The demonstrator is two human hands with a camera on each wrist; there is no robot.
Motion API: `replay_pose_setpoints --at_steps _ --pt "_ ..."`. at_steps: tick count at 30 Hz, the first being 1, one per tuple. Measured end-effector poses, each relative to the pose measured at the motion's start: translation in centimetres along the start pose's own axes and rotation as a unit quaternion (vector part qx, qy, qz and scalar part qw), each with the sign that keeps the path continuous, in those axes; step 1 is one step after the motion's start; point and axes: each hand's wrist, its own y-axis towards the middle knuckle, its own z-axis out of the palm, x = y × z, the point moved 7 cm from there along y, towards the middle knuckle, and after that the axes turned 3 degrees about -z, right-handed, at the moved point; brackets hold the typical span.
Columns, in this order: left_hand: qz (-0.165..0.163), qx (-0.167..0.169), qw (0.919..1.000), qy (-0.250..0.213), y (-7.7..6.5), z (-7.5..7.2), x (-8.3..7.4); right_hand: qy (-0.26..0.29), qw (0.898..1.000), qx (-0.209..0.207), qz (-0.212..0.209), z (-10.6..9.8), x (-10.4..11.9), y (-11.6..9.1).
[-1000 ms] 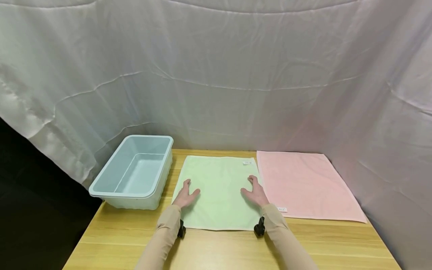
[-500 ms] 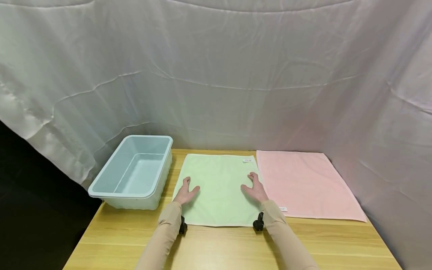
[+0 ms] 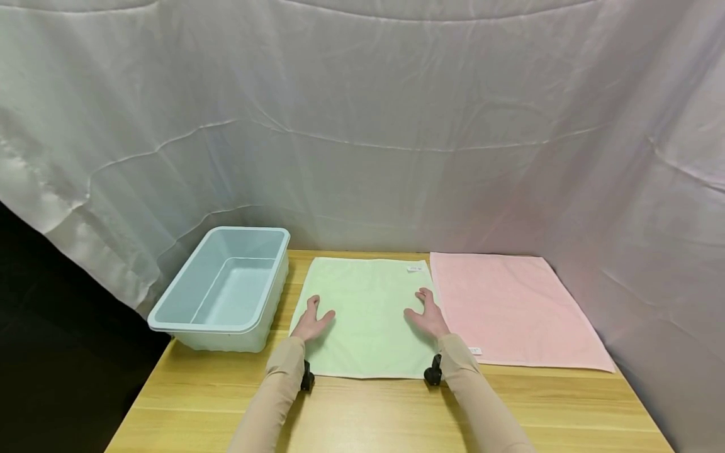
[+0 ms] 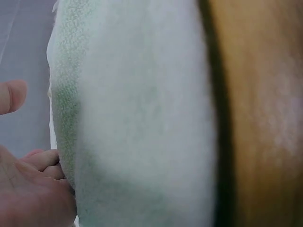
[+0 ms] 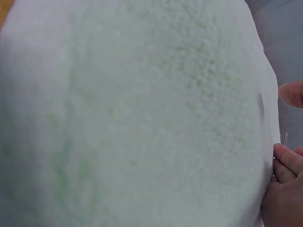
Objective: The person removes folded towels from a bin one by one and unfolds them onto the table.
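A pale green towel lies flat on the wooden table, a small white label at its far right corner. My left hand rests along its left side, thumb spread inward from the fingers. On the opposite side, my right hand mirrors it, near the border with the pink towel. Neither hand grips anything. In the left wrist view, the fingers lie low against the green towel, thumb raised. The right wrist view has the fingers at the towel's surface, thumb apart.
A light blue plastic basin with nothing in it stands at the left end of the wooden table. To the right, a pink towel is spread flat, adjoining the green one. A grey curtain hangs behind and around the table.
The green towel has slid slightly away from me, with both hands moving forward along with it. The basin and pink towel stay where they were.
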Motion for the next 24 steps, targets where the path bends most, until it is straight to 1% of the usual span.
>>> replay_pose_setpoints --at_steps 7,13,20,24 --pt "-0.001 -0.002 1.0 -0.005 0.0 0.1 0.1 0.003 1.0 -0.001 -0.008 0.0 -0.2 0.1" --pt "0.007 0.0 1.0 0.001 -0.2 0.1 0.0 0.018 1.0 -0.011 -0.015 0.0 -0.3 0.0" --pt "0.01 -0.006 0.9999 -0.001 -0.7 0.1 0.1 0.013 0.999 -0.02 -0.038 -0.7 0.1 -0.9" --pt "0.017 -0.013 0.9998 0.007 -0.8 0.0 0.0 0.003 0.999 -0.023 -0.049 -1.2 0.5 -1.5"
